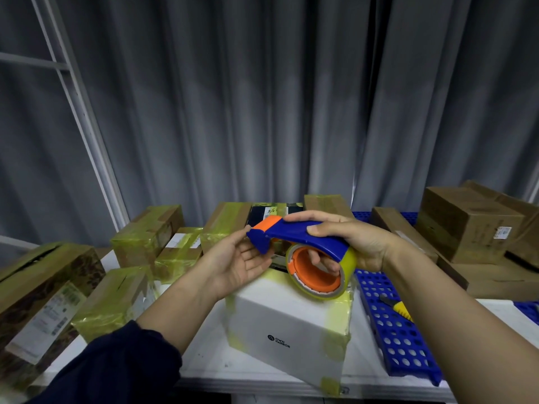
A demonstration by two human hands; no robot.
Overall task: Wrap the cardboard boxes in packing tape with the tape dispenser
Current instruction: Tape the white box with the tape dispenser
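Observation:
A white box [280, 325] with yellow tape on its corners lies on the table in front of me. Above it my right hand [354, 243] grips the blue and orange tape dispenser [294, 233], thumb over the blue handle and fingers through the orange core of the yellow tape roll [348, 266]. My left hand [240, 259] is open, palm up, with its fingertips touching the dispenser's blue front end.
Several brown cardboard boxes wrapped in yellow tape [145, 237] stand on the left and along the back. Untaped brown boxes [469, 223] are stacked at the right. A blue perforated panel [399, 330] lies right of the white box, with a yellow utility knife [401, 309] on it.

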